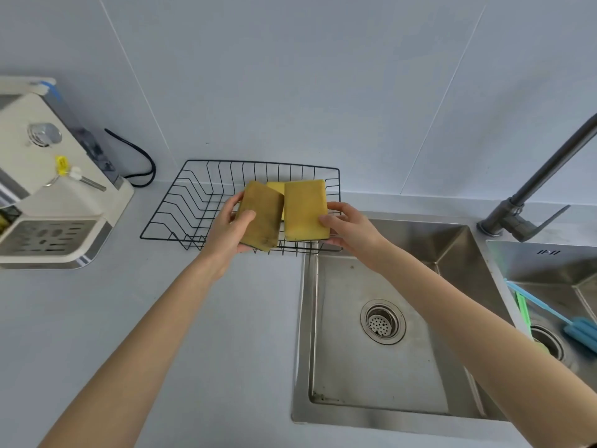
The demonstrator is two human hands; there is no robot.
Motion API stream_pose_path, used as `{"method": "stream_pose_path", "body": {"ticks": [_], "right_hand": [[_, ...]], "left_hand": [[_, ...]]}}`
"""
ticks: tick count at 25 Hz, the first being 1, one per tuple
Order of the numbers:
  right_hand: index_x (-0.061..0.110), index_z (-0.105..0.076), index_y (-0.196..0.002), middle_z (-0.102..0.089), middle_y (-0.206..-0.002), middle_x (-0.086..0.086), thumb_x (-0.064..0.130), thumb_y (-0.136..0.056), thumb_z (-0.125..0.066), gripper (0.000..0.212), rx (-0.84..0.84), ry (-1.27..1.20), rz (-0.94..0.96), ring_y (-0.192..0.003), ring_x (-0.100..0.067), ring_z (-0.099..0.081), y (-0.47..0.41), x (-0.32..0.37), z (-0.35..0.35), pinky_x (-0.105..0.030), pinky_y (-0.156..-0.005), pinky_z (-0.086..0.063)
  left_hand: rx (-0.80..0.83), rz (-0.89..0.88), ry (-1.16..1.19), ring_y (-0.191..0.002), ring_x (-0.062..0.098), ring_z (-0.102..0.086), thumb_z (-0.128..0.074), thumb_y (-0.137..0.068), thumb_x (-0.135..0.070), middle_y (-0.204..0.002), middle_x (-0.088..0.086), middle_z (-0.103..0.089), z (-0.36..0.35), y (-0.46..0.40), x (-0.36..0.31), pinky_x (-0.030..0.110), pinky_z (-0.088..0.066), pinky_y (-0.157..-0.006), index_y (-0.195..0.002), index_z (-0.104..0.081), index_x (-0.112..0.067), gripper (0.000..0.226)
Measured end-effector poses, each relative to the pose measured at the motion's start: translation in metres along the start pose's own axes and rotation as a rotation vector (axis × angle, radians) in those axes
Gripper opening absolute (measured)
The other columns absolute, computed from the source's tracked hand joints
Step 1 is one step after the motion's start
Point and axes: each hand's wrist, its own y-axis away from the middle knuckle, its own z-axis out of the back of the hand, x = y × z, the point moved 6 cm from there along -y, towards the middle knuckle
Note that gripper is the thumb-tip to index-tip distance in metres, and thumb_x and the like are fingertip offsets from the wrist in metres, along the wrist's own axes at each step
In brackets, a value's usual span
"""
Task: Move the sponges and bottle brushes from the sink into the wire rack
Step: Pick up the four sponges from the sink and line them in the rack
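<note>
The left hand (226,231) grips a darker sponge (261,216) with closed fingers, and the right hand (350,229) grips a yellow sponge (305,210); both are over the wire rack (193,202). A third sponge (276,187) lies behind them. Far right of the fingers, a blue bottle brush (578,328) and a green brush (521,308) stay in the sink (562,266).

A third sponge (275,187) is largely hidden behind the two held sponges, only its yellow top corner being shown. The blue bottle brush (581,333) and the faucet (546,176) are cut off by the right edge, and the green brush (522,310) is partly covered by the right forearm. The appliance (48,176) on the counter (129,318) is cropped at the left edge.
</note>
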Motion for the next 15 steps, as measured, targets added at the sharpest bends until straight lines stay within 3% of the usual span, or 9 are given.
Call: {"method": "stream_pose_path", "body": {"ticks": [3, 7, 12, 15], "right_hand": [[0.01, -0.043, -0.133, -0.054, -0.113, -0.011, 0.016, -0.091, -0.056, 0.044, -0.01, 0.042, -0.022, -0.101, -0.024, -0.058, -0.016, 0.006, -0.012, -0.036, -0.095, -0.052], [0.009, -0.042, -0.135, -0.052, -0.113, -0.01, 0.017, -0.091, -0.056, 0.046, -0.012, 0.084, -0.08, -0.1, -0.023, -0.058, -0.04, 0.009, -0.031, -0.034, -0.09, -0.053], [0.011, -0.041, -0.135, -0.053, -0.12, -0.012, 0.02, -0.091, -0.054, 0.047, -0.003, 0.163, -0.113, -0.11, -0.026, -0.059, -0.074, 0.012, -0.055, -0.032, -0.086, -0.055], [0.011, -0.04, -0.136, -0.051, -0.112, -0.008, 0.021, -0.092, -0.053, 0.047, 0.008, 0.219, -0.144, -0.101, -0.023, -0.057, -0.095, 0.014, -0.072, -0.037, -0.089, -0.056]], "left_hand": [[-0.04, 0.024, -0.069, -0.098, 0.02, -0.055, -0.042, -0.09, -0.013, -0.109, 0.003, -0.054, 0.019, -0.018, -0.006, 0.031, -0.052, -0.071, -0.131, -0.043, -0.028, 0.044], [-0.103, 0.044, -0.131, -0.1, 0.021, -0.054, -0.042, -0.089, -0.015, -0.113, 0.004, -0.054, 0.046, -0.038, -0.01, 0.038, -0.049, -0.082, -0.132, -0.045, -0.026, 0.045], [-0.229, 0.067, -0.142, -0.099, 0.018, -0.047, -0.036, -0.093, -0.016, -0.099, -0.003, -0.053, 0.071, -0.069, -0.005, 0.034, -0.041, -0.083, -0.119, -0.05, -0.023, 0.031], [-0.309, 0.074, -0.22, -0.096, 0.018, -0.044, -0.033, -0.093, -0.017, -0.096, -0.002, -0.052, 0.084, -0.09, 0.004, 0.031, -0.035, -0.083, -0.114, -0.052, -0.016, 0.028]]}}
